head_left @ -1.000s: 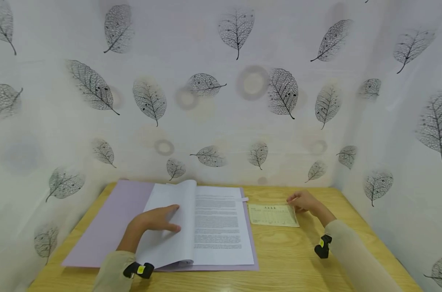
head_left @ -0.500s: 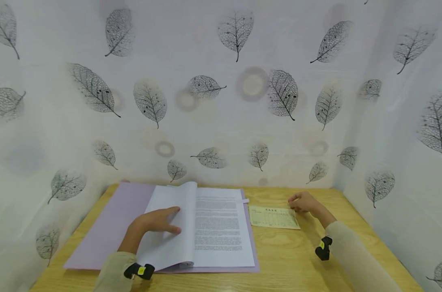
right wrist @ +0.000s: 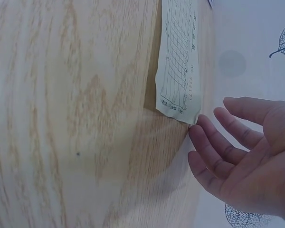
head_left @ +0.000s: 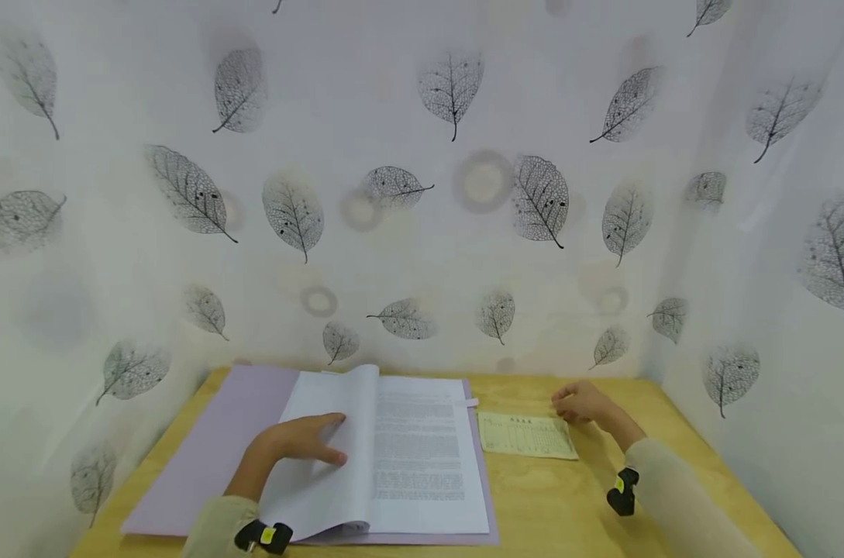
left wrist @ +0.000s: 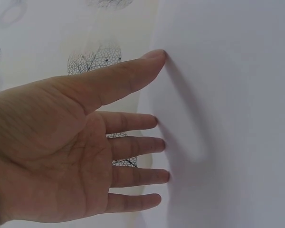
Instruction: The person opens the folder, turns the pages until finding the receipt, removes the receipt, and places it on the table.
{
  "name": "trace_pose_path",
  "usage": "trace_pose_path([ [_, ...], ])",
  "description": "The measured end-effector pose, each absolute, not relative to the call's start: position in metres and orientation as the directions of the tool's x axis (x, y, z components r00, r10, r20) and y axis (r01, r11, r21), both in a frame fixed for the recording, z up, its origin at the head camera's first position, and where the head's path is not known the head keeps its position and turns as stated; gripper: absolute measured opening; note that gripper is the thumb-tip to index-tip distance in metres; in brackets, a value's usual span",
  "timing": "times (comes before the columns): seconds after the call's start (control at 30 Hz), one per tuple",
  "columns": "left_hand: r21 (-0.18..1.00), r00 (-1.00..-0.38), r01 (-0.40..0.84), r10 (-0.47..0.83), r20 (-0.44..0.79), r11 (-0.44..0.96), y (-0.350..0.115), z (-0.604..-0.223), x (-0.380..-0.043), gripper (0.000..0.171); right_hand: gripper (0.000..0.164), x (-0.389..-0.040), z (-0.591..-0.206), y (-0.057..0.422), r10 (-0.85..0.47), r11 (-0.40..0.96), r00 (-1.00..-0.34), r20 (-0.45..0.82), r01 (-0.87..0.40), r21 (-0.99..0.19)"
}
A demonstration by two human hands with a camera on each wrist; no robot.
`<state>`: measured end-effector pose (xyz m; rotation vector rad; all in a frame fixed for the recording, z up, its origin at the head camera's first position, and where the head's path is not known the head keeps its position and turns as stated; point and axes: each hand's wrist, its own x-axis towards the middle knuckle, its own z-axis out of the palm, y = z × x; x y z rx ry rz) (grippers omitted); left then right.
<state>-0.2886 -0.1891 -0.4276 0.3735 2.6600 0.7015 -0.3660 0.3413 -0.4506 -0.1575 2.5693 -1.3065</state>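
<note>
A lilac folder (head_left: 208, 457) lies spread on the table with a stack of printed pages (head_left: 422, 449) in it. Several white sheets (head_left: 360, 449) are turned over to the left and bulge up in a curl. My left hand (head_left: 299, 440) rests against these sheets; in the left wrist view the left hand (left wrist: 80, 147) has straight, spread fingers whose tips meet the white paper. A pale yellow printed slip (head_left: 526, 435) lies right of the folder. At its upper right corner is my right hand (head_left: 585, 404). In the right wrist view, loosely bent fingertips (right wrist: 194, 130) are at the slip's corner, the thumb apart.
The wooden table (head_left: 540, 504) ends at a pale curtain (head_left: 422, 256) printed with leaves, which hangs behind and on both sides. A small white tab (head_left: 466, 402) sticks out from the folder's right edge. Each sleeve carries a black wrist device (head_left: 622, 492).
The head view has tilted up slightly, so everything sits lower in it. Both hands, the pages and the slip keep nearly the same places relative to each other.
</note>
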Motion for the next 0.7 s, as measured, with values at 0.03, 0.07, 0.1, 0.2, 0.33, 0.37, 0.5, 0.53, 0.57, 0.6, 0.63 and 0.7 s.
trace_pose_path([
  [0.03, 0.513, -0.899, 0.157, 0.337, -0.279, 0.844, -0.190, -0.428, -0.289, 0.083, 0.030, -0.366, -0.452, 0.341, -0.211, 0.588, -0.962, -0.175, 0.019, -0.809],
  [0.07, 0.508, -0.899, 0.159, 0.337, -0.279, 0.847, -0.190, -0.428, -0.289, 0.083, 0.030, -0.366, -0.454, 0.340, -0.207, 0.585, -0.962, -0.176, 0.023, -0.811],
  [0.1, 0.505, -0.901, 0.158, 0.333, -0.278, 0.848, -0.191, -0.428, -0.289, 0.082, 0.030, -0.367, -0.455, 0.340, -0.205, 0.581, -0.963, -0.175, 0.024, -0.813],
  [0.2, 0.497, -0.902, 0.184, 0.346, -0.258, 0.848, -0.194, -0.425, -0.291, 0.080, 0.031, -0.369, -0.456, 0.338, -0.204, 0.590, -0.965, -0.165, 0.014, -0.807],
  [0.33, 0.484, -0.907, 0.219, 0.360, -0.220, 0.847, -0.197, -0.420, -0.294, 0.075, 0.034, -0.372, -0.449, 0.336, -0.185, 0.646, -0.972, -0.148, -0.007, -0.763],
  [0.37, 0.479, -0.910, 0.223, 0.358, -0.210, 0.849, -0.197, -0.418, -0.295, 0.074, 0.034, -0.373, -0.446, 0.336, -0.180, 0.659, -0.973, -0.146, -0.009, -0.752],
  [0.5, 0.475, -0.922, 0.257, 0.360, -0.139, 0.841, -0.198, -0.413, -0.299, 0.066, 0.044, -0.376, -0.431, 0.332, -0.203, 0.699, -0.973, -0.109, -0.066, -0.712],
  [0.53, 0.477, -0.926, 0.266, 0.360, -0.116, 0.837, -0.198, -0.412, -0.300, 0.064, 0.047, -0.377, -0.427, 0.330, -0.213, 0.701, -0.972, -0.099, -0.081, -0.708],
  [0.57, 0.478, -0.926, 0.284, 0.368, -0.088, 0.831, -0.198, -0.411, -0.301, 0.061, 0.050, -0.379, -0.424, 0.328, -0.218, 0.700, -0.972, -0.089, -0.092, -0.708],
  [0.6, 0.478, -0.926, 0.303, 0.374, -0.059, 0.825, -0.198, -0.410, -0.302, 0.058, 0.053, -0.380, -0.420, 0.325, -0.224, 0.700, -0.972, -0.077, -0.106, -0.706],
  [0.63, 0.473, -0.925, 0.321, 0.380, -0.031, 0.821, -0.199, -0.409, -0.304, 0.055, 0.056, -0.381, -0.417, 0.322, -0.228, 0.699, -0.971, -0.068, -0.114, -0.706],
  [0.7, 0.461, -0.920, 0.357, 0.392, 0.023, 0.813, -0.199, -0.406, -0.308, 0.051, 0.060, -0.384, -0.410, 0.315, -0.231, 0.696, -0.971, -0.052, -0.128, -0.707],
])
